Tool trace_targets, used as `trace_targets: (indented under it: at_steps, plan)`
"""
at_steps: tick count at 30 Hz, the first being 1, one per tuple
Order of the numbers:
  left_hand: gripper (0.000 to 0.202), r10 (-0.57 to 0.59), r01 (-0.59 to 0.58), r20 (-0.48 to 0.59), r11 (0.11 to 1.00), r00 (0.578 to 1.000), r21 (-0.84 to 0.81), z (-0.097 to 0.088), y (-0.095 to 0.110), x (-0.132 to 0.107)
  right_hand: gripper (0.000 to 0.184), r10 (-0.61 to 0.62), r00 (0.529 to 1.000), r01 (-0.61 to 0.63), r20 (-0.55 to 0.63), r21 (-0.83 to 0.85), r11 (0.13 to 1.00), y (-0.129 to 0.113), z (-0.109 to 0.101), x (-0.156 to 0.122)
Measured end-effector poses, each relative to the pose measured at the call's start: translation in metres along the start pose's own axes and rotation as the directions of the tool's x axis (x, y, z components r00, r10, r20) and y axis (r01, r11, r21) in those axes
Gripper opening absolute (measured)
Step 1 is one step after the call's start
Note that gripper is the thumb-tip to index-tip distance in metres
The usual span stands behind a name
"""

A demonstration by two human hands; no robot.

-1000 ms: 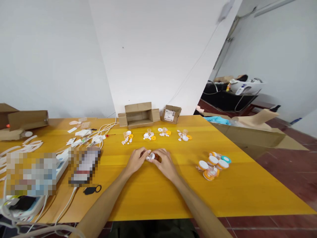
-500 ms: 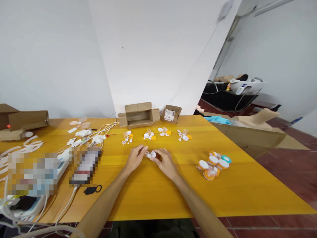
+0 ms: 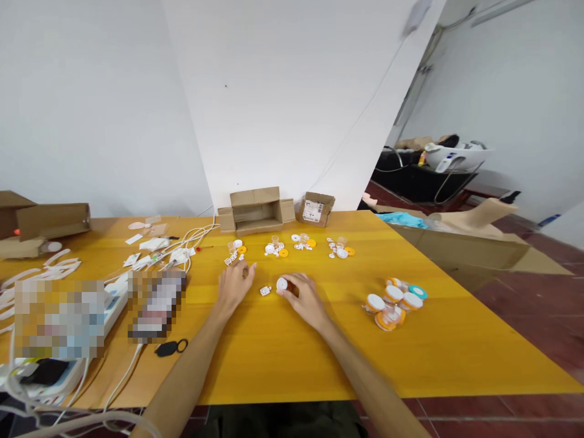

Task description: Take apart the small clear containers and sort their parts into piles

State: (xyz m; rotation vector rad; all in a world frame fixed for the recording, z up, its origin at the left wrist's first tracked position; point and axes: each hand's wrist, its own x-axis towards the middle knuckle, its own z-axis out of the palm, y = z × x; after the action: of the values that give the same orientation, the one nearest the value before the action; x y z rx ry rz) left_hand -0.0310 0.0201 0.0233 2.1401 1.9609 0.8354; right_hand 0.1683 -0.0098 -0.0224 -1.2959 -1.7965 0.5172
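Observation:
My right hand (image 3: pixel 302 298) pinches a small round white plastic piece (image 3: pixel 281 284) just above the table. My left hand (image 3: pixel 236 283) is stretched forward with its thumb apart from the fingers and nothing seen in it. Just beyond its fingertips lies a small pile of white gears (image 3: pixel 232 259), with a yellow disc (image 3: pixel 241 250), a white disc (image 3: pixel 238 243) and a clear cup. Between the two hands a small white plastic part (image 3: pixel 265 291) rests on the wood.
More little piles of white gears (image 3: pixel 274 249) and yellow discs (image 3: pixel 349 251) line the table. Capped clear containers (image 3: pixel 393 304) cluster at the right. Cardboard boxes (image 3: pixel 255 213) stand at the back. A phone (image 3: pixel 157 304), cables and a power strip (image 3: pixel 116 298) fill the left.
My left hand has let go of the small white part between the hands and moved left and forward to the leftmost pile. My right hand has stayed in place with its white piece.

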Motion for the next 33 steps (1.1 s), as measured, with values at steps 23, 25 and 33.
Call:
trace_targets:
  at_steps: [23,25,33]
  plan:
    - [0.020,-0.133,0.108,0.080,0.959,0.988,0.263,-0.013,-0.020,0.012,0.022,0.058,0.998,-0.057,-0.027,0.011,0.998,-0.002,-0.001,0.000]
    - [0.022,-0.101,0.083,0.065,0.968,0.993,0.238,-0.012,-0.022,0.014,0.022,0.062,0.998,-0.062,-0.022,0.010,0.998,-0.002,-0.001,0.000]
    - [0.021,-0.028,0.029,-0.017,0.995,0.999,0.094,-0.004,-0.035,0.018,0.022,0.050,0.999,-0.050,-0.016,0.002,0.999,-0.003,-0.001,0.000]
